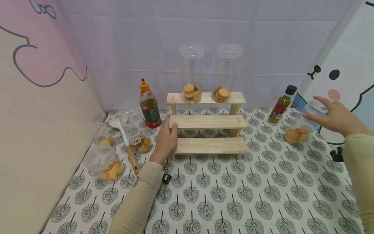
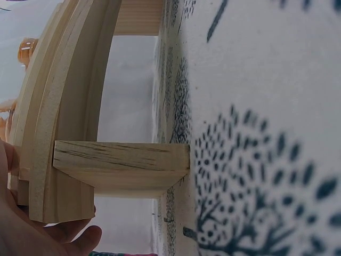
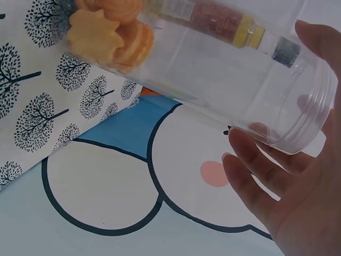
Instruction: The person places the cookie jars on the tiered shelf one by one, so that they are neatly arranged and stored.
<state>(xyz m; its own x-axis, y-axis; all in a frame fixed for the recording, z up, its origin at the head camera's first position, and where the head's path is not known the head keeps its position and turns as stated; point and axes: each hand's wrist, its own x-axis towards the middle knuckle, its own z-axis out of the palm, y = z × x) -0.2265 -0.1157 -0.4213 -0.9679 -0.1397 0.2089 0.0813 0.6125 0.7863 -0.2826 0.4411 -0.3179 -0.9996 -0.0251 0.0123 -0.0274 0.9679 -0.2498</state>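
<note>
A three-tier wooden shelf (image 1: 208,122) stands on the patterned cloth. My left hand (image 1: 166,141) grips its left end at the middle tier; in the left wrist view the fingers (image 2: 80,234) curl below the board ends. At the right, my right hand (image 1: 336,115) holds a tall clear jar (image 1: 301,122) of cookies by its lid, with thumb and fingers spread around it. Cookies (image 3: 109,32) lie at that jar's bottom. Two more tall clear jars with cookies, one left (image 1: 192,71) and one right (image 1: 229,71), stand on the top tier.
An oil bottle (image 1: 281,105) stands behind the held jar. Left of the shelf are a red sauce bottle (image 1: 150,109), a tall cookie jar (image 1: 135,131), a white ladle-like utensil with a wooden handle (image 1: 132,159), and two short jars, one nearer (image 1: 103,162) and one farther (image 1: 100,135).
</note>
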